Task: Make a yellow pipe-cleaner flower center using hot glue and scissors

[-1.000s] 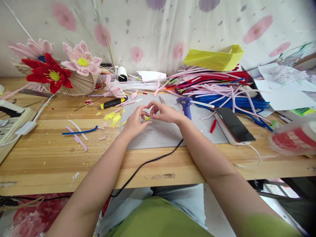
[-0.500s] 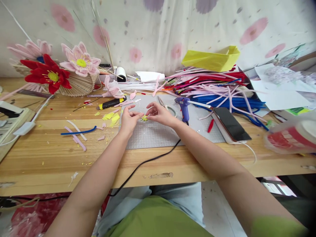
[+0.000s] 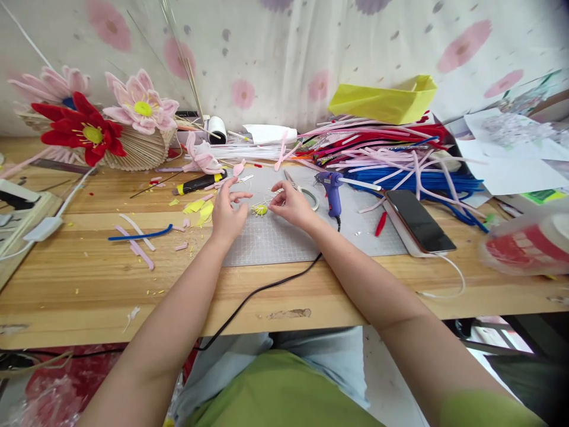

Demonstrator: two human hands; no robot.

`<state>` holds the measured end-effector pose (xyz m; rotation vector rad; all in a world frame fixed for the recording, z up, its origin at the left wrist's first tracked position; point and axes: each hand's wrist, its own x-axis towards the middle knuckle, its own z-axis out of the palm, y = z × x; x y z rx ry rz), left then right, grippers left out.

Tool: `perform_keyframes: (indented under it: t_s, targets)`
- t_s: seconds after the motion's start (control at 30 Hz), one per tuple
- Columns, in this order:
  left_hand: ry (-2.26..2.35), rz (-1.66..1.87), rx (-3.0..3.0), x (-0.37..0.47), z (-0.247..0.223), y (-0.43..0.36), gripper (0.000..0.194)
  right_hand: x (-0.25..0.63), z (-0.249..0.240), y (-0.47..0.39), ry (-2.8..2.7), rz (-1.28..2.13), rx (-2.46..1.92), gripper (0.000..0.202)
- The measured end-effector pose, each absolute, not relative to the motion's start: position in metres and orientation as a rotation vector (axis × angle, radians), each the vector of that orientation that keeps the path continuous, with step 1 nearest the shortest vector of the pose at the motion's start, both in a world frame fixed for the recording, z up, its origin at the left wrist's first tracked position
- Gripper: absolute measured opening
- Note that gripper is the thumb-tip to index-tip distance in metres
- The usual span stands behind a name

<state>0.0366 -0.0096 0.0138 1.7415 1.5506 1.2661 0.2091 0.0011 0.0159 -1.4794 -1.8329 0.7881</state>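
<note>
A small yellow flower centre with thin pale stamens (image 3: 259,210) is at the fingertips of my right hand (image 3: 290,204), whose thumb and fingers are pinched on it. To its left, my left hand (image 3: 230,213) is apart from the piece, thumb and fingers spread with nothing between them. Both hands are over the grey cutting mat (image 3: 267,246). Just behind my right hand lie scissors (image 3: 310,197), partly hidden by it. The purple glue gun (image 3: 331,193) rests farther right on the mat, its black cord running toward the table's front edge.
Yellow scraps (image 3: 200,209) and a black-yellow cutter (image 3: 201,182) lie left of the mat. A phone (image 3: 419,219), a red-white cup (image 3: 524,244) and bundles of pipe cleaners (image 3: 400,178) are at the right. Fuzzy flowers (image 3: 92,135) stand at the back left.
My left hand has let go of the yellow piece and moved left, its fingers opening. My right hand still has the piece. The view has shifted slightly.
</note>
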Motion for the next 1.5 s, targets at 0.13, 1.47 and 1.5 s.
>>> perform_keyframes:
  t_s: [0.13,1.47,1.5]
  targets:
    - [1.534,1.070,2.129,0.031,0.018,-0.013,0.073,0.208,0.020,0.000,-1.946,0.776,-1.548,0.031]
    - [1.404,0.626,2.509,0.029,0.009,-0.006,0.081,0.221,0.029,0.006,-2.060,0.820,-1.592,0.030]
    - [1.406,0.630,2.504,0.029,0.009,-0.006,0.081,0.218,0.028,0.005,-2.062,0.822,-1.579,0.031]
